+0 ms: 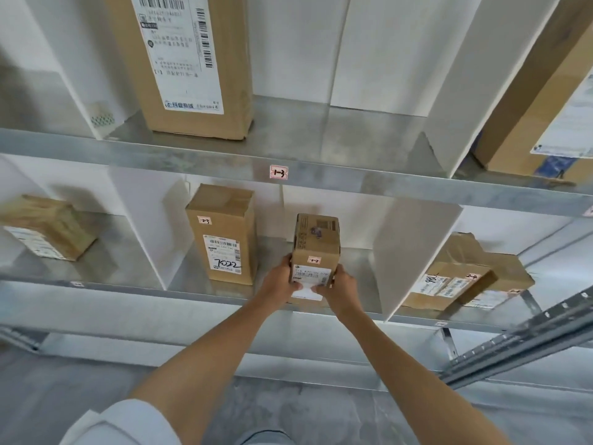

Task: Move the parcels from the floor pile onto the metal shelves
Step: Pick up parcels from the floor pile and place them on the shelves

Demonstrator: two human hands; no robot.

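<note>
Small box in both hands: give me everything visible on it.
The small box is brown cardboard, upright and taller than wide, with dark print on its top face. Its front carries a small pink tag handwritten 2-2 and a white shipping label below it. It stands at the front edge of the lower metal shelf, between a taller box and a white divider. The left hand and right hand grip its lower sides.
</note>
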